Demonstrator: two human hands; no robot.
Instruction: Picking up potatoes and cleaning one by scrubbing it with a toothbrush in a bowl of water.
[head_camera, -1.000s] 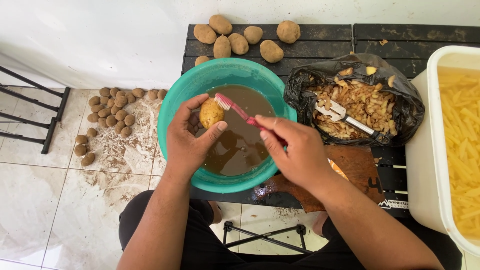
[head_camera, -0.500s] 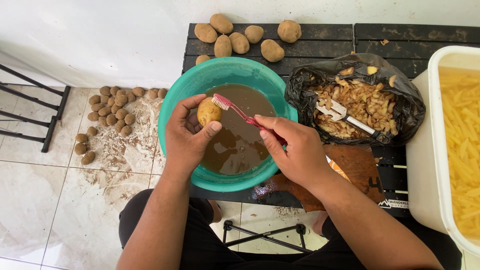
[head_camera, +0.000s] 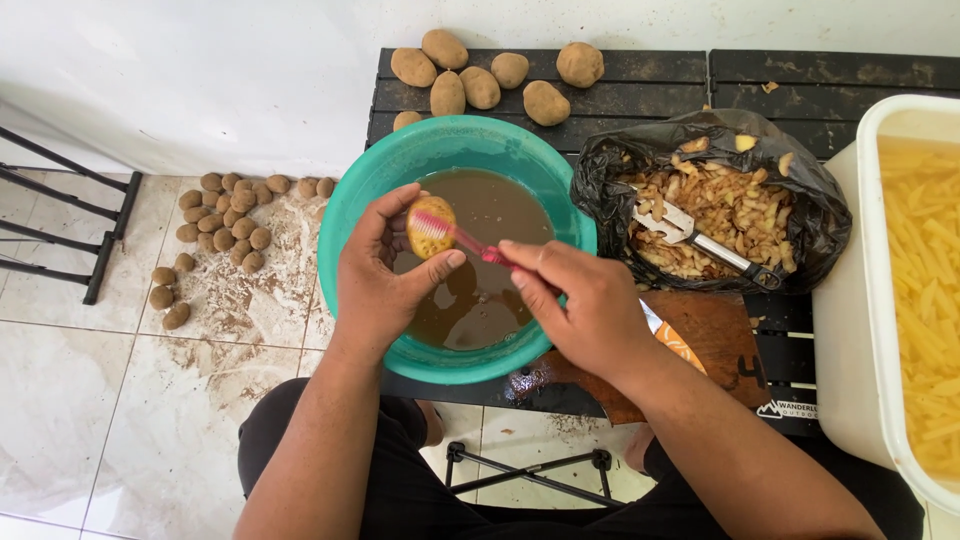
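Behind teal basin (head_camera: 352, 200), loose potatoes (head_camera: 480, 87), peel bag (head_camera: 800, 190) rt

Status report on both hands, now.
Left hand grips potato over teal basin. Right hand holds pink brush on it. Nothing blocking.

A single camera sits on the person's head, looking steeply down and close over both forearms; each grip falls mid-frame, the slatted surface (head_camera: 640, 95) beyond them, tiled floor (head_camera: 90, 400) left.
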